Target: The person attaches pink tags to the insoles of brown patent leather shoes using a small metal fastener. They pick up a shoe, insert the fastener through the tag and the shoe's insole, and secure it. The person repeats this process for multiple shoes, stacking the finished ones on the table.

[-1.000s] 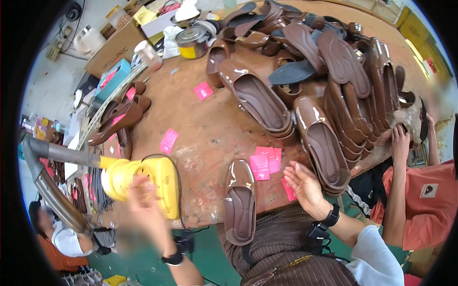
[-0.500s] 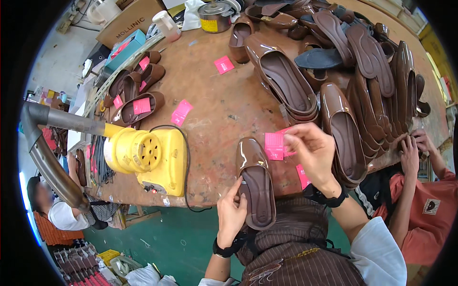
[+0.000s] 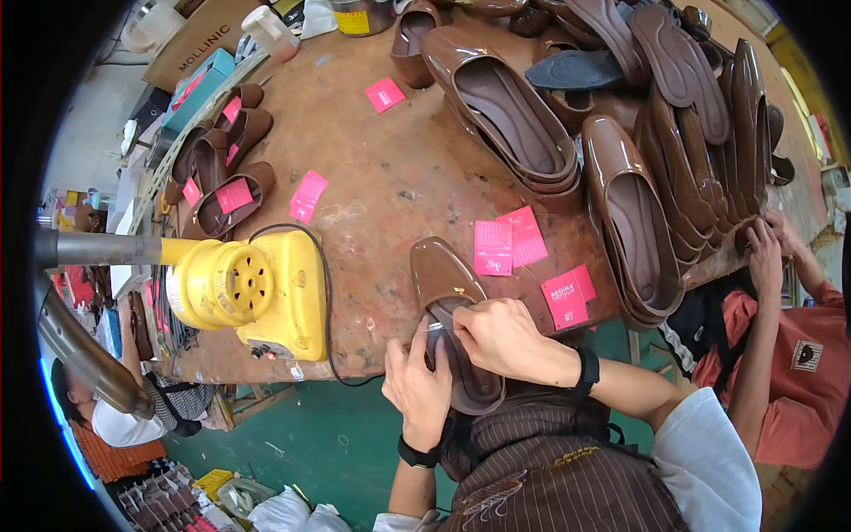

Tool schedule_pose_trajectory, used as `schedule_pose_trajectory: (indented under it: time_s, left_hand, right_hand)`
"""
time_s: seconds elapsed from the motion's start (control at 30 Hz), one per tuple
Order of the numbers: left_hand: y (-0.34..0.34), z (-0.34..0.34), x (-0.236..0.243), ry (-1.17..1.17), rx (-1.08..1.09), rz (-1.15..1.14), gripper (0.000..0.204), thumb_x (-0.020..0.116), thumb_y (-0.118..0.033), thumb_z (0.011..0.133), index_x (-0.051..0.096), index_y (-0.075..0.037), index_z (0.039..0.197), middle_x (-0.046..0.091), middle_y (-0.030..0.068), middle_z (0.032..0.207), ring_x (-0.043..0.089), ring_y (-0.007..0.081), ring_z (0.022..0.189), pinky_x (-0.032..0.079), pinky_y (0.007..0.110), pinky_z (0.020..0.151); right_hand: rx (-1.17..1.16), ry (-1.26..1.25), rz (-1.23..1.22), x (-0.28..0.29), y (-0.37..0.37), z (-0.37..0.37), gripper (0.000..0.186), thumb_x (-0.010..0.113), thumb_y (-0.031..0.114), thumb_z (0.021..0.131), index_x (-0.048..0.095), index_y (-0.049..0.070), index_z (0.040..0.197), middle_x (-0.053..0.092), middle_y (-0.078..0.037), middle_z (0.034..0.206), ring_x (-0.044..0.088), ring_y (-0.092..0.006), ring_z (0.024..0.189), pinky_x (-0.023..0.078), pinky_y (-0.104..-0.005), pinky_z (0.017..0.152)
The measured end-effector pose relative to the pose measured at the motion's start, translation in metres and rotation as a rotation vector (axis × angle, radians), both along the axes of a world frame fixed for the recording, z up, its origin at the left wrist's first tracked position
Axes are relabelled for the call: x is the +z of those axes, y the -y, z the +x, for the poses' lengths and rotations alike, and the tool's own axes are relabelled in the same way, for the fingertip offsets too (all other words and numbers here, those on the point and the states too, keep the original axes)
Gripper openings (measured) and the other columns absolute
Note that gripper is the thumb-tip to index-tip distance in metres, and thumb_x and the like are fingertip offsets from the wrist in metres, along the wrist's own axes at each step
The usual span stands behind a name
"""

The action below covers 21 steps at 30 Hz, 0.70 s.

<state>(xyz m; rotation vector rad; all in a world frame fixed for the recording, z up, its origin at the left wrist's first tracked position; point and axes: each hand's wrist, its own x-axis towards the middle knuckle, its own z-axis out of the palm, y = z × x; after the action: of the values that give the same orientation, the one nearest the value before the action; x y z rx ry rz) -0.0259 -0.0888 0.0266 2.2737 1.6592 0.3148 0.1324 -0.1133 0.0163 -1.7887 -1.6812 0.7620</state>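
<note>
A brown glossy flat shoe lies at the table's front edge, its toe pointing away from me and its heel overhanging. My left hand grips the shoe's left side, with the fingers at the edge of the opening. Over the right side of the opening, my right hand is closed in a pinch, its fingertips close to the left ones. What the pinch holds, if anything, is too small to name. Pink printed cards lie just right of the shoe: a pair beyond my right hand and others nearer the edge.
Stacked brown shoes and loose insoles crowd the right and back. At left stands a yellow blower machine with a cord and metal pipe. Behind it are shoes with pink cards. A co-worker works at the right.
My right hand has moved from the pink cards down and left onto the shoe. The cards now lie uncovered on the table. The whole view has shifted somewhat.
</note>
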Motion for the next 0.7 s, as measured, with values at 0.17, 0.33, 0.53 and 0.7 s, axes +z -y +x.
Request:
schedule_pose_trajectory:
  time_s: [0.17, 0.33, 0.53, 0.7]
  left_hand:
    - [-0.012, -0.009, -0.003, 0.072, 0.021, -0.122, 0.030, 0.070, -0.019, 0.084, 0.073, -0.017, 0.114, 0.059, 0.0098, 0.091, 0.063, 0.0325, 0.080, 0.052, 0.043, 0.069]
    - [-0.020, -0.008, 0.003, 0.089, 0.016, -0.204, 0.028, 0.068, -0.012, 0.082, 0.074, -0.013, 0.109, 0.061, 0.0095, 0.092, 0.065, 0.0263, 0.076, 0.051, 0.039, 0.070]
    - [-0.021, -0.004, 0.008, 0.083, 0.010, -0.222, 0.029, 0.066, -0.009, 0.081, 0.073, -0.011, 0.109, 0.064, 0.0097, 0.095, 0.065, 0.0240, 0.075, 0.051, 0.037, 0.070]
    - [-0.020, -0.003, 0.008, 0.081, 0.002, -0.214, 0.029, 0.066, -0.009, 0.081, 0.073, -0.010, 0.109, 0.064, 0.0097, 0.098, 0.066, 0.0243, 0.075, 0.051, 0.037, 0.071]
  right_hand:
    - [-0.001, -0.029, 0.007, 0.000, 0.002, 0.004, 0.004, 0.062, 0.003, 0.073, 0.062, 0.000, 0.073, 0.065, -0.020, 0.070, 0.065, -0.0391, 0.069, 0.051, -0.0489, 0.061]
    - [0.024, -0.009, 0.032, -0.004, 0.003, 0.006, 0.003, 0.062, 0.002, 0.071, 0.061, -0.001, 0.069, 0.065, -0.020, 0.069, 0.065, -0.0395, 0.068, 0.051, -0.0489, 0.061]
    - [0.044, 0.037, 0.038, -0.008, 0.001, 0.004, 0.002, 0.062, 0.001, 0.068, 0.062, -0.001, 0.069, 0.064, -0.020, 0.068, 0.064, -0.0394, 0.067, 0.051, -0.0489, 0.061]
    - [0.045, 0.082, 0.030, -0.008, 0.000, 0.002, 0.004, 0.061, 0.003, 0.069, 0.061, -0.001, 0.069, 0.064, -0.020, 0.066, 0.065, -0.0387, 0.067, 0.052, -0.0487, 0.061]
